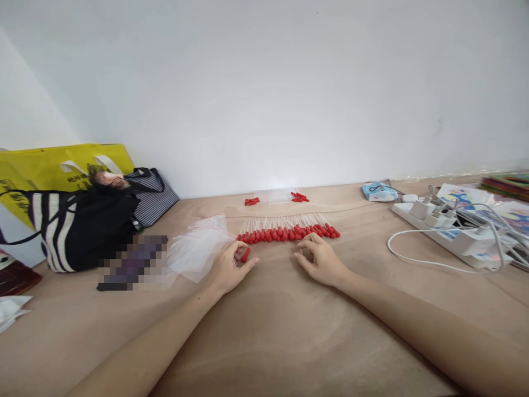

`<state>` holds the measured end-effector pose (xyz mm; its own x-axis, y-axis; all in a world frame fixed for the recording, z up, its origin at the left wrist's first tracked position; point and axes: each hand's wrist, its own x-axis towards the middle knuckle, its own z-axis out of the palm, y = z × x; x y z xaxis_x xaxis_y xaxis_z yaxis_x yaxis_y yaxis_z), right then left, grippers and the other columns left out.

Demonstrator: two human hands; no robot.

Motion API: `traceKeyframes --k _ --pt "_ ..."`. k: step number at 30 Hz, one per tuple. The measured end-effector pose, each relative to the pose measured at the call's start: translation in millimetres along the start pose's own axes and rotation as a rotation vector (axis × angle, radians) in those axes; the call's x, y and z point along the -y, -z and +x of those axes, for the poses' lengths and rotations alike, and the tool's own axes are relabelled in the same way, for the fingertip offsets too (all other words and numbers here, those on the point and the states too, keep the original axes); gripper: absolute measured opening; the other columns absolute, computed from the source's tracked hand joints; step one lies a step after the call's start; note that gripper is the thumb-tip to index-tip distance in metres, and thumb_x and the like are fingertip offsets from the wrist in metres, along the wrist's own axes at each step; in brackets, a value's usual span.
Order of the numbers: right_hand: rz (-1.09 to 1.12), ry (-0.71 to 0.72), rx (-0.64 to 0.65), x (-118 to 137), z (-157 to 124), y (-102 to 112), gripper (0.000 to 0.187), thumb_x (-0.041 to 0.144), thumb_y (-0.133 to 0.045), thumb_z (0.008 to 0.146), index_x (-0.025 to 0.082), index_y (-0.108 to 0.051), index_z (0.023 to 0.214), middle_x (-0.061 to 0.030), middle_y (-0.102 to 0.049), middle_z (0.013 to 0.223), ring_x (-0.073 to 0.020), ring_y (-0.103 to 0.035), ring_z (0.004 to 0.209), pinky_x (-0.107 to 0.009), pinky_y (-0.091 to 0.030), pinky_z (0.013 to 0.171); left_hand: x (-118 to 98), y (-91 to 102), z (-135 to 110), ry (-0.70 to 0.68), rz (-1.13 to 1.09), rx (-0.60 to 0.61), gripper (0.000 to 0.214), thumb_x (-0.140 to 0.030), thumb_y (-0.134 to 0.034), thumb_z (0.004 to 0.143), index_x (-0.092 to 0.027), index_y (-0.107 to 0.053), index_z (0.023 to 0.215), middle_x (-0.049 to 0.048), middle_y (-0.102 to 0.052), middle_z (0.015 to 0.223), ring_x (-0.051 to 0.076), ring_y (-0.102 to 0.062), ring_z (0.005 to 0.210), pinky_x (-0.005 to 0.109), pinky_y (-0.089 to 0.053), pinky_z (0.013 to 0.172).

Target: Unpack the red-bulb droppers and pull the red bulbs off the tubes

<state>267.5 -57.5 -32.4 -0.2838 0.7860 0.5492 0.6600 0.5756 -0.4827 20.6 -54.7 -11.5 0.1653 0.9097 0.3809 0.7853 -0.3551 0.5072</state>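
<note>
Wooden tabletop (264, 342) bears red-headed sticks (285, 235), seemingly aligned for reach. At their left end, left hand (227, 268) spreads around a red piece (246, 255); nearer their right, right hand (323, 262) gapes.

Brown wooden tabletop (273, 336)
From the near edge, a row of red-tipped sticks (274, 234) at twelve o'clock, clear bags (196, 251) at eleven, black bag (88, 234) at ten, blue mask (381, 192) at one, white power strip (438, 241) at two.

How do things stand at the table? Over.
Left hand at a short red piece, grip unclear. Right hand open, at the row of thin white sticks with red ends. Translucent plastic bags left of row, not blocking it.
</note>
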Motion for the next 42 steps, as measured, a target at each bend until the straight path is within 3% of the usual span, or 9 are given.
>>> traceKeyframes --k 4,12,16,22,26,30,37,40,42 --pt "-0.056 -0.079 -0.098 -12.2 14.7 11.3 0.013 0.025 -0.049 0.075 0.017 -0.057 0.081 -0.0042 -0.057 0.076 -0.0156 -0.052 0.073 -0.026 -0.041 0.063 0.8 -0.2 -0.6 -0.056 0.026 -0.044 0.030 -0.040 -0.059 0.068 -0.018 -0.052 0.087 0.0020 -0.052 0.081 0.012 -0.049 0.063 0.025 -0.044 0.057" --pt "-0.252 -0.397 -0.011 -15.2 52.1 14.8 0.027 0.040 -0.049 0.073 0.020 -0.065 0.082 -0.0051 -0.065 0.077 -0.0179 -0.057 0.075 -0.027 -0.037 0.066 1.6 0.5 -2.6 -0.068 0.060 -0.060 0.029 -0.037 -0.060 0.067 -0.020 -0.052 0.089 0.0015 -0.049 0.082 0.013 -0.048 0.065 0.027 -0.045 0.061" --pt "-0.299 -0.480 0.045 -10.8 58.4 9.1 0.027 0.043 -0.050 0.071 0.022 -0.066 0.067 -0.0031 -0.066 0.070 -0.0188 -0.057 0.074 -0.030 -0.034 0.070 2.3 -0.2 -1.6 -0.077 0.061 -0.061 0.028 -0.036 -0.060 0.067 -0.019 -0.052 0.089 0.0011 -0.048 0.080 0.012 -0.048 0.063 0.027 -0.045 0.060" --pt "-0.297 -0.462 -0.039 -12.3 58.4 7.4 0.027 0.035 -0.048 0.073 0.019 -0.060 0.055 -0.0008 -0.062 0.059 -0.0146 -0.055 0.063 -0.028 -0.032 0.068 2.4 1.3 -2.1 -0.077 0.082 -0.100 0.026 -0.034 -0.059 0.069 -0.019 -0.053 0.089 0.0020 -0.049 0.081 0.013 -0.049 0.067 0.028 -0.045 0.063" --pt "-0.104 -0.488 -0.141 -8.1 52.3 8.2 0.031 0.038 -0.047 0.073 0.018 -0.056 0.052 0.0001 -0.058 0.052 -0.0127 -0.052 0.054 -0.024 -0.033 0.056 -3.1 0.6 -1.4 -0.153 0.049 -0.158 0.018 -0.032 -0.054 0.073 -0.018 -0.057 0.084 0.0037 -0.053 0.082 0.016 -0.051 0.076 0.030 -0.044 0.069" --pt "0.128 -0.397 -0.219 7.0 34.3 1.0 0.035 0.043 -0.046 0.075 0.017 -0.055 0.054 0.0008 -0.055 0.051 -0.0103 -0.049 0.048 -0.022 -0.033 0.049 -21.5 -12.6 2.0 -0.261 -0.055 -0.032 0.020 -0.031 -0.045 0.080 -0.018 -0.061 0.081 0.0029 -0.056 0.073 0.014 -0.052 0.069 0.028 -0.043 0.067" --pt "0.111 -0.186 -0.184 36.5 8.5 -16.8 0.035 0.041 -0.047 0.078 0.018 -0.056 0.053 0.0013 -0.053 0.052 -0.0104 -0.046 0.053 -0.024 -0.033 0.056 -51.6 -48.8 9.9 0.061 -0.619 0.088 0.028 -0.038 -0.040 0.082 -0.016 -0.055 0.079 0.0015 -0.060 0.074 0.014 -0.056 0.072 0.025 -0.045 0.064" --pt "0.049 -0.126 -0.124 39.3 7.0 -17.1 0.031 0.038 -0.046 0.081 0.020 -0.060 0.060 0.0017 -0.054 0.054 -0.0116 -0.048 0.059 -0.026 -0.032 0.063 -50.5 -47.7 11.3 0.142 -0.764 0.122 0.024 -0.039 -0.041 0.081 -0.016 -0.049 0.078 0.0007 -0.057 0.073 0.013 -0.056 0.069 0.024 -0.047 0.060" --pt "0.018 -0.077 -0.137 35.7 6.5 -13.6 0.025 0.036 -0.047 0.081 0.021 -0.061 0.068 0.0007 -0.057 0.061 -0.0128 -0.050 0.064 -0.028 -0.032 0.067 -46.0 -38.5 11.1 0.099 -0.693 0.155 0.023 -0.039 -0.040 0.081 -0.017 -0.047 0.081 -0.0008 -0.054 0.070 0.012 -0.055 0.064 0.024 -0.046 0.057"
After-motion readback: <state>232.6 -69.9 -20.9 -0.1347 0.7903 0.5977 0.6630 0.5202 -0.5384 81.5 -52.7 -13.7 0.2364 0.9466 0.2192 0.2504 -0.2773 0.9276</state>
